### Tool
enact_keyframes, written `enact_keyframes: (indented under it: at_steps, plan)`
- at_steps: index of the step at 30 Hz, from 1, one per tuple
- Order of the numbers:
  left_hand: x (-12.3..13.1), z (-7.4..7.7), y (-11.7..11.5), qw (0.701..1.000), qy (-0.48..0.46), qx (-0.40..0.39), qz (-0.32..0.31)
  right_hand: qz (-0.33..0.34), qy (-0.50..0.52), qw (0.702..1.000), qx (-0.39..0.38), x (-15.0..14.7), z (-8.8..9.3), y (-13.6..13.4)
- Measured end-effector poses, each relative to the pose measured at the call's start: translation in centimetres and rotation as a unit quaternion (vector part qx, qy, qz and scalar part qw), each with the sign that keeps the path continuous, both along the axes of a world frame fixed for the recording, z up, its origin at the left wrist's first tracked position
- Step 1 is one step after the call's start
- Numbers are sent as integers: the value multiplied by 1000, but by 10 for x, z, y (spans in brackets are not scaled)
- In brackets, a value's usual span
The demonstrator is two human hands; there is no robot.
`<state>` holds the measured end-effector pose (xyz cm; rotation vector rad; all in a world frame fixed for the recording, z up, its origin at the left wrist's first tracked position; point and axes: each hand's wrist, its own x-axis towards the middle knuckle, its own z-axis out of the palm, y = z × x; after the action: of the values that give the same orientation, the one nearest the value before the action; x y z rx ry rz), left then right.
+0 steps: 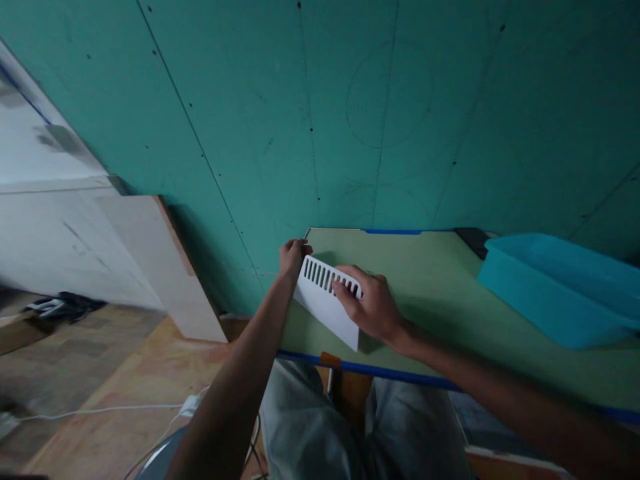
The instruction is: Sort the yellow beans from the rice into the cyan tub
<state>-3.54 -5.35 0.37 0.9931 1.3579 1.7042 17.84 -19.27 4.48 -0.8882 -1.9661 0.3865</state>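
Note:
A white plastic piece with a row of slots along its upper edge [327,310] is held tilted above the pale green tabletop [415,267]. My right hand [373,303] grips its slotted edge at the right end, with the thumb on the near face. My left hand [295,257] has its fingers curled at the far left corner of the tabletop, right by the piece's upper left corner. What those fingers hold is hidden, and I cannot tell if they touch the piece.
A turquoise plastic tub [560,293] stands on the right of the tabletop, beside a dark flat object [471,241]. Behind rises a green wall board [260,120]. To the left a pale panel [163,267] leans on the wall, and a white cable [105,409] crosses the floor.

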Motion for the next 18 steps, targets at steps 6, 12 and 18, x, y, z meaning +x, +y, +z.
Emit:
enact_keyframes:
  at_steps: [6,12,18]
  plan:
    - [0,-2,5,1000,-18,-9,-3,-4,-21,999,24,-3,-9,0]
    - [5,3,-4,1000,-11,-10,5,-36,-46,997,43,-2,-13,7]
    - [6,0,-1,1000,-24,-5,-4,-53,-50,997,38,0,-14,12]
